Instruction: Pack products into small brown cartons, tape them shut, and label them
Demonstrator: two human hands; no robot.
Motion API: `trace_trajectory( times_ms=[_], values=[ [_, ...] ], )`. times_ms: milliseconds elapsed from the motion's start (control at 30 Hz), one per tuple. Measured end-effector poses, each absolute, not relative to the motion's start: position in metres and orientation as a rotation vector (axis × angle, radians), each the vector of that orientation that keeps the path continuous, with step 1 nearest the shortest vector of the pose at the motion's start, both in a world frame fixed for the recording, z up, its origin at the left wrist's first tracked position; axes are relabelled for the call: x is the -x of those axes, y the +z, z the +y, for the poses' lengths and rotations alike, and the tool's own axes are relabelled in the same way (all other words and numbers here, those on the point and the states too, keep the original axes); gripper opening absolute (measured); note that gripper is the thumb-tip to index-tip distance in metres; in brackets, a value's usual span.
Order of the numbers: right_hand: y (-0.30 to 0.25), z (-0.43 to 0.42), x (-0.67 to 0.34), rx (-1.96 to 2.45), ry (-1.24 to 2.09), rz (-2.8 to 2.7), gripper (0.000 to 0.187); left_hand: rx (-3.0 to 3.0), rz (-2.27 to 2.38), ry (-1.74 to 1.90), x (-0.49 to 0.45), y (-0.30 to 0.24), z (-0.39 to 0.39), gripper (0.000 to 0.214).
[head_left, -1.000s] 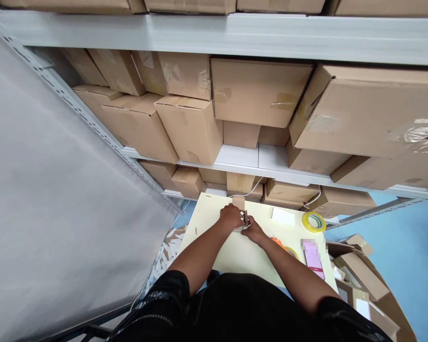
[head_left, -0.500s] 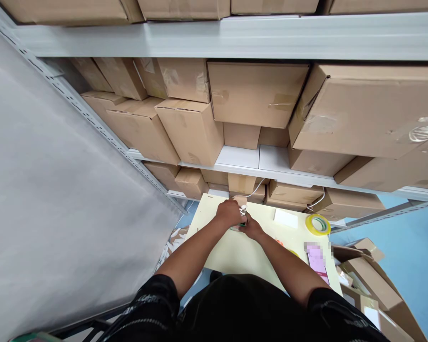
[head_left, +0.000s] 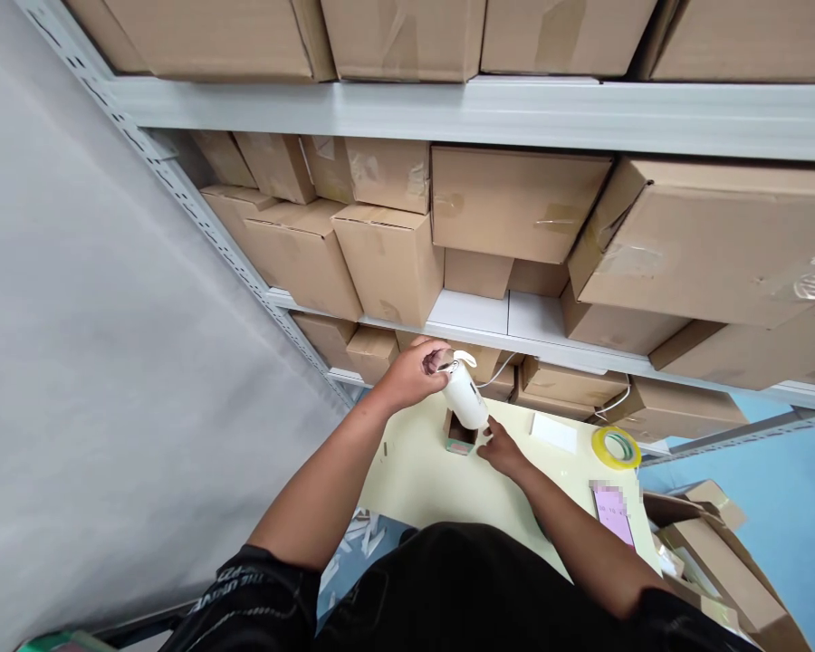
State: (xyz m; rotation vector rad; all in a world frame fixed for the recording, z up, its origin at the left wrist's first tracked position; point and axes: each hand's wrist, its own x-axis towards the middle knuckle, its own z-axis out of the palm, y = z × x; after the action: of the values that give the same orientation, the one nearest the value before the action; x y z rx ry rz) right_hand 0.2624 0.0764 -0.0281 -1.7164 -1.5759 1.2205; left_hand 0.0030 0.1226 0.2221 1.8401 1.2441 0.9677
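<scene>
A white cylindrical bottle (head_left: 465, 397) with a white loop strap at its top is held tilted above the table. My left hand (head_left: 417, 373) is closed around its upper end, at the strap. At the bottle's lower end is my right hand (head_left: 501, 449), with the index finger stretched out by the base; whether it touches the bottle is hard to see. Below and behind the bottle, a small open box (head_left: 460, 446) with a greenish edge stands on the pale yellow table (head_left: 414, 480), its dark inside facing up.
A roll of yellow tape (head_left: 616, 447), a white card (head_left: 554, 433) and a phone with a pink screen (head_left: 612, 514) lie on the table's right side. Shelves of cardboard boxes (head_left: 516, 204) rise behind. A grey wall (head_left: 109, 362) stands left; an open carton (head_left: 726, 552) sits right.
The white bottle is now up above the small box in my left hand, which has risen. My right hand has shifted right. The camera view has tilted slightly upward.
</scene>
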Motion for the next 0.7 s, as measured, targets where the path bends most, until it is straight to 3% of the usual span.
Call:
trace_trajectory(
  times_ms=[167, 367, 533, 700],
  values=[
    [0.023, 0.045, -0.29, 1.494, 1.453, -1.014, 0.041, -1.56, 0.868, 1.023, 0.0, 0.205, 0.127, 0.043],
    [0.106, 0.025, -0.251, 0.737, 2.042, -0.837, 0.071, -1.158, 0.694, 0.988, -0.04, 0.181, 0.128, 0.056],
    [0.122, 0.017, -0.228, 0.852, 1.662, -0.807, 0.057, -1.016, 0.72, 1.235, -0.074, 0.159, 0.104, 0.076],
    [0.125, 0.006, -0.214, 1.196, 1.135, -0.972, 0.051, -1.219, 0.741, 1.096, -0.081, 0.141, 0.068, 0.075]
  ],
)
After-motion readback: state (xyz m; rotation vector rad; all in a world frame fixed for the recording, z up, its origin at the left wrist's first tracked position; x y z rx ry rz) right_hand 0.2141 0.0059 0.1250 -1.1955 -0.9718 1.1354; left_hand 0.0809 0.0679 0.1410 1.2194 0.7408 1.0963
